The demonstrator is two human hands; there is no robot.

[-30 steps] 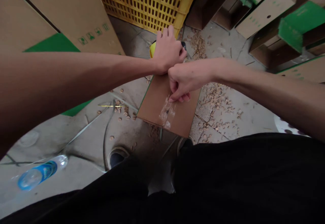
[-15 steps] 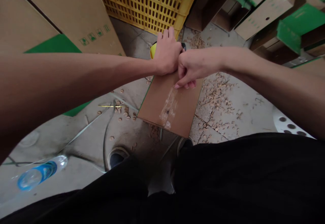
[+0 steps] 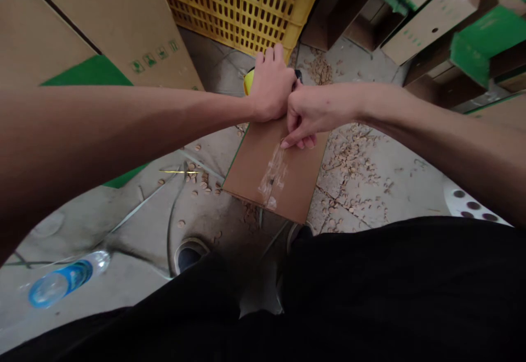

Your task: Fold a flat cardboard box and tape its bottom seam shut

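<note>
A brown cardboard box (image 3: 246,165) with green edges is below my hands, a crinkled strip of clear tape (image 3: 272,178) running along its top seam. My left hand (image 3: 272,85) lies across the far end of the box, fingers stretched forward. Beside and partly under it are a yellow object (image 3: 248,81) and a black part (image 3: 298,76), both too covered to identify. My right hand (image 3: 308,113) is closed, its fingers curled and its thumb and fingertips pinched at the far end of the tape. It touches the left hand's wrist side.
A yellow slatted crate (image 3: 246,9) stands ahead. Large cartons (image 3: 135,17) are at left, and open green-lined boxes (image 3: 472,55) at right. Small round cardboard pieces (image 3: 351,159) litter the floor around loose straps (image 3: 135,211). A plastic bottle (image 3: 68,280) lies at lower left.
My right hand's fingertips have shifted very slightly towards me along the tape, and its wrist sits a little lower. The left hand and the box stay practically still.
</note>
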